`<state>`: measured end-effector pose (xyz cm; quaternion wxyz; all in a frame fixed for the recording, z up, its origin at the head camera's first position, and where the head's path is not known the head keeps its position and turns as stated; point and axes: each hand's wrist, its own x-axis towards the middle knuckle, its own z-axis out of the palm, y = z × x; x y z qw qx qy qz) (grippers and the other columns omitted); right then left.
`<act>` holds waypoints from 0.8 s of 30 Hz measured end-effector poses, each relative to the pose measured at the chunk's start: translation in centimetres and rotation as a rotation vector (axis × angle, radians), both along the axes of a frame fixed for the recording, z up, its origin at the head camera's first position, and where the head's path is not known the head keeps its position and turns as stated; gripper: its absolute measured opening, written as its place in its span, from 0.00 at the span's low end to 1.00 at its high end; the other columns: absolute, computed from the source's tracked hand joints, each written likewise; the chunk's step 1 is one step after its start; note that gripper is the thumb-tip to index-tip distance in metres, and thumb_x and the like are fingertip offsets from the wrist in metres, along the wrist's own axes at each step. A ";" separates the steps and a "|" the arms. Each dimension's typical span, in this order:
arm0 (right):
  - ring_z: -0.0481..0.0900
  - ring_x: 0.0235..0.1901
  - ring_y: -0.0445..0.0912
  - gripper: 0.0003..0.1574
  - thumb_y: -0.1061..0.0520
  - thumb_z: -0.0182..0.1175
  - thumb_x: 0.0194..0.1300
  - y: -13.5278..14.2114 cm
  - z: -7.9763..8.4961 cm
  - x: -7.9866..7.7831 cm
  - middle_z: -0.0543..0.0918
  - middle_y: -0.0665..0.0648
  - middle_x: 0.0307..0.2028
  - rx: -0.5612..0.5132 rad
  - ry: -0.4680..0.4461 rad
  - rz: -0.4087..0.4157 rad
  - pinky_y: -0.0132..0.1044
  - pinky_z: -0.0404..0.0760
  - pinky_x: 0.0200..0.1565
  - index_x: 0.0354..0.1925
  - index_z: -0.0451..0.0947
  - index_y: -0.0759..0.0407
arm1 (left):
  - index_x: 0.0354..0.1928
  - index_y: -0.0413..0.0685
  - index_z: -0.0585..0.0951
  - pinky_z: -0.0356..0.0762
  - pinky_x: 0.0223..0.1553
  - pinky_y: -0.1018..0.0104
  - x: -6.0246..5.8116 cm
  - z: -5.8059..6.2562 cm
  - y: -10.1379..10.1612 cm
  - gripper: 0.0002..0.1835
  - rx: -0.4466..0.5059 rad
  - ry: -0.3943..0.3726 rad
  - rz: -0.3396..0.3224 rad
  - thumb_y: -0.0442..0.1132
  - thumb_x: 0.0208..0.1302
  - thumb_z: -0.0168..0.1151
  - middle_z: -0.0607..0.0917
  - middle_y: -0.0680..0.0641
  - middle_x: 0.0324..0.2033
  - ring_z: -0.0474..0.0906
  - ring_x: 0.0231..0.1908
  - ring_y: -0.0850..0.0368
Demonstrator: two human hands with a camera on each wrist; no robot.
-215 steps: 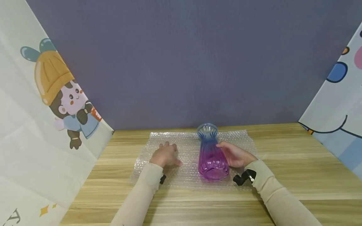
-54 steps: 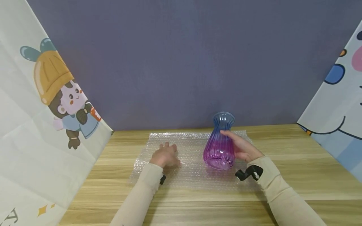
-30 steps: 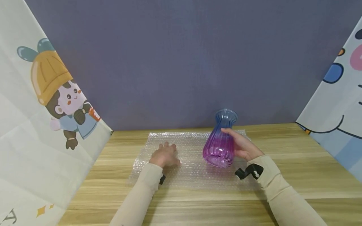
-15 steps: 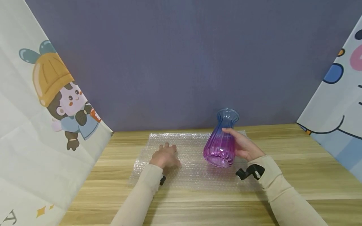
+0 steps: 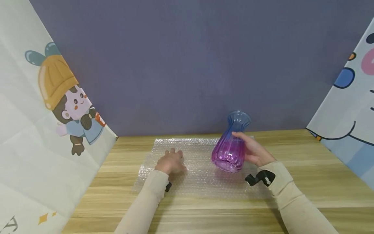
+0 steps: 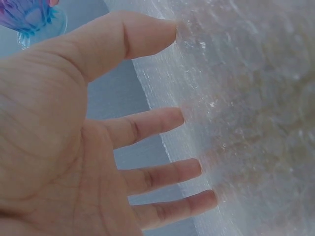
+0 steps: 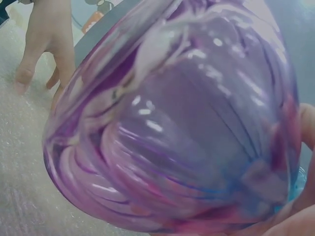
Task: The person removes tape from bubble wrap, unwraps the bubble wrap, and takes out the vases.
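A ribbed glass vase (image 5: 230, 146), blue at the neck and purple-pink at the base, leans with its mouth up and to the right. My right hand (image 5: 253, 150) grips it from the right side, thumb across the front; the far fingers are hidden. The vase appears raised above a sheet of bubble wrap (image 5: 198, 172). In the right wrist view the vase body (image 7: 172, 113) fills most of the frame. My left hand (image 5: 170, 161) rests on the left part of the bubble wrap; the left wrist view shows its fingers (image 6: 157, 125) straight and spread, tips touching the wrap.
Beneath the wrap lies a wood-grain table (image 5: 210, 214). A grey-blue panel (image 5: 187, 65) stands along its back edge. White sheets with cartoon prints (image 5: 79, 104) flank the table on the left and right. Small black camera mounts (image 5: 260, 178) sit on the wrists.
Over the earlier frames the vase in my right hand has moved up and rightward, lately only slightly, and leans more to the right. My left hand has stayed in place on the bubble wrap.
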<state>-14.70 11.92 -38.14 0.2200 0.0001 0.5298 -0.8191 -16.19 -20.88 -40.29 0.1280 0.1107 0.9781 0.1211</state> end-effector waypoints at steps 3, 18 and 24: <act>0.85 0.49 0.45 0.22 0.43 0.49 0.79 0.2 0.2 0.0 0.84 0.51 0.48 -0.001 0.013 -0.004 0.41 0.86 0.55 0.61 0.60 0.51 | 0.72 0.51 0.72 0.69 0.63 0.24 -0.1 -0.1 0.1 0.45 0.004 0.005 -0.001 0.53 0.51 0.77 0.59 0.32 0.78 0.52 0.77 0.26; 0.86 0.47 0.44 0.24 0.41 0.51 0.78 1.1 0.9 0.0 0.86 0.50 0.45 -0.011 0.014 -0.055 0.39 0.87 0.53 0.61 0.60 0.51 | 0.72 0.50 0.71 0.65 0.66 0.24 -0.1 -0.1 0.0 0.44 0.007 0.001 -0.003 0.52 0.53 0.76 0.57 0.32 0.78 0.50 0.77 0.27; 0.87 0.46 0.44 0.26 0.37 0.50 0.78 1.4 0.8 0.0 0.86 0.49 0.44 -0.006 0.001 -0.075 0.39 0.87 0.52 0.61 0.60 0.51 | 0.70 0.50 0.73 0.68 0.64 0.24 -0.2 -0.1 0.0 0.43 0.002 0.011 -0.010 0.52 0.52 0.77 0.60 0.32 0.77 0.53 0.76 0.27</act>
